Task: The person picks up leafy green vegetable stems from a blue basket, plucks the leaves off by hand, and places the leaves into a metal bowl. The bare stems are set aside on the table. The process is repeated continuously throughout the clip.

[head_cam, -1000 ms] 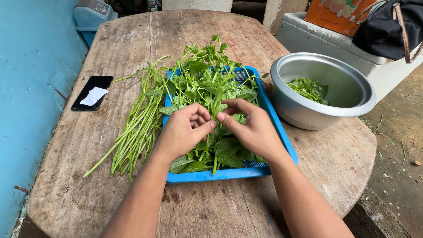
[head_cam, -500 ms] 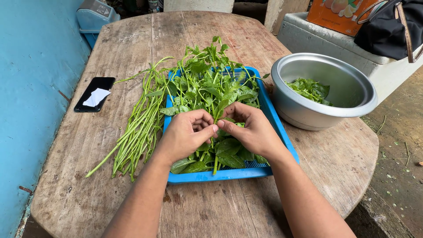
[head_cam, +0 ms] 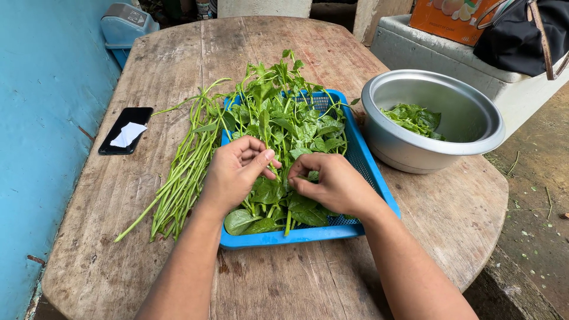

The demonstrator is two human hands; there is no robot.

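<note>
Now | left hand [head_cam: 234, 172], right hand [head_cam: 332, 182] slightly parted | grips still pinching greens [head_cam: 284, 127]

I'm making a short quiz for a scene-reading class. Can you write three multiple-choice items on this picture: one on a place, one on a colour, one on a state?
1. Where does the phone lie?
A. In the bowl
B. On the table left of the stems
C. In the tray

2. What colour is the tray?
A. Blue
B. Red
C. White

3. How is the bowl filled?
A. Heaped to the rim
B. Quite bare
C. A few leaves at the bottom

Answers:
1 B: the phone rests on the table, left of the stems.
2 A: the tray's rim and mesh wall are blue.
3 C: a small clump of leaves lies in it. Both hands, left hand and right hand, pinch greens over the tray.
</note>
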